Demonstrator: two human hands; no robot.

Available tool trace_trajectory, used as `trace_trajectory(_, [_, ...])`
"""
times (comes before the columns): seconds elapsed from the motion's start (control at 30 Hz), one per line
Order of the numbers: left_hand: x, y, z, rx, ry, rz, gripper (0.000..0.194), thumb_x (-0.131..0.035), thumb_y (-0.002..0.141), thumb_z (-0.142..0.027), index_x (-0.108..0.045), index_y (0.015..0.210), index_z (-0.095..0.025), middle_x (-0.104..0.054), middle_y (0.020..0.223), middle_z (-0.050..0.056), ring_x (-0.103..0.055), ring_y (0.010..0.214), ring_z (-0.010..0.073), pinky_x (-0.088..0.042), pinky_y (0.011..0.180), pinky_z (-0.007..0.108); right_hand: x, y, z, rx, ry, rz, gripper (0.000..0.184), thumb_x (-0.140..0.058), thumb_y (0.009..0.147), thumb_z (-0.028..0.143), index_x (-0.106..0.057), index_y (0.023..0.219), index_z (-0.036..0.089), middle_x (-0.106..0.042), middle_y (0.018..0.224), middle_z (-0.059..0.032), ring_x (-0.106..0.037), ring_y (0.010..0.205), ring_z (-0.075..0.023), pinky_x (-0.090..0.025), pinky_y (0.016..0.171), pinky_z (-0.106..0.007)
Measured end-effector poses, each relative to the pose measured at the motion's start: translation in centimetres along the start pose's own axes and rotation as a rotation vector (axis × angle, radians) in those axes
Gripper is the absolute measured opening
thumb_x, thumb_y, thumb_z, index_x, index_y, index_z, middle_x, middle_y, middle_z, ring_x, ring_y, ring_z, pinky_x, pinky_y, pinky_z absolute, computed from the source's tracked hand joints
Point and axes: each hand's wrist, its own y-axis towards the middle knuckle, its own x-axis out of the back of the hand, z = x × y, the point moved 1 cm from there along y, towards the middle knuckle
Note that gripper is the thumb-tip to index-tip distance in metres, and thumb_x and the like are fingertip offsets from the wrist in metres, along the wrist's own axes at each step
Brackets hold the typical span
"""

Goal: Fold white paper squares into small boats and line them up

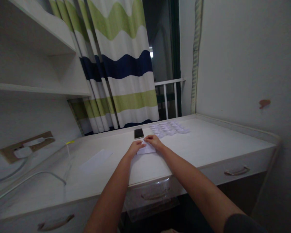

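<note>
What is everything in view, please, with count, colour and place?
Long desk with drawers: one, white, centre.
Folded paper piece: one, white, near desk's middle.
Pleated paper pieces: several, white, desk's back.
Flat paper: count unclear, white, desk's left.
Rectangular phone: one, black, beyond folded paper piece.
Curved drawer handles: three, metallic, desk's front.
Blocky plugs: two, white, left wall.
Thin cables: several, pale, left.
Striped fabric curtain: one, white, green and navy, back.
Boxy shelf unit: one, white, upper left.
Barred railing: one, white, right of curtain.
Irregular patch: one, brown, right wall.
Left grip: one, bare, on folded paper piece.
Right grip: one, bare, likewise.
Fabric sleeve: one, dark, right arm.
</note>
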Motion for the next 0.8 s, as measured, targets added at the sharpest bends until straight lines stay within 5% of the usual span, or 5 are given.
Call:
trace_trajectory(0.27, [-0.06, -0.10, 0.12, 0.042, -0.041, 0.016, 0.035, -0.071, 0.048, -0.038, -0.063, 0.069, -0.011, -0.060, 0.060, 0.002, -0.052, 0.054, 0.0127, -0.035, 0.051, 0.023, -0.07, 0.12, -0.06, -0.019, -0.005, -0.022, 0.009, -0.059, 0.058, 0.020, -0.063, 0.058, 0.013, -0.060, 0.058, -0.0010, -0.050, 0.058, -0.0108, -0.037, 0.060, -0.024])
trace_trajectory(0.5, [0.03, -0.20, 0.02, -0.002, 0.024, 0.020, 0.030, -0.069, 0.050, -0.037, -0.062, 0.064, -0.011, -0.057, 0.056, 0.000, -0.050, 0.054, 0.0118, -0.034, 0.053, 0.023, -0.18, -0.35, 0.02, -0.078, -0.051, 0.009, 0.026, -0.062, 0.059, 0.036, -0.064, 0.059, 0.010, -0.052, 0.048, 0.0012, -0.039, 0.047, -0.0072, -0.028, 0.048, -0.022])
trace_trajectory(0.8, [0.25, -0.08, 0.41, 0.031, 0.082, 0.018, 0.029, -0.068, 0.051, -0.038, -0.061, 0.061, -0.012, -0.053, 0.051, -0.002, -0.046, 0.050, 0.0104, -0.029, 0.048, 0.022, -0.17, -0.14, -0.06, -0.095, -0.149, 0.020, 0.022, -0.062, 0.059, 0.030, -0.067, 0.062, 0.009, -0.050, 0.044, 0.0022, -0.035, 0.044, -0.0061, -0.025, 0.046, -0.022])
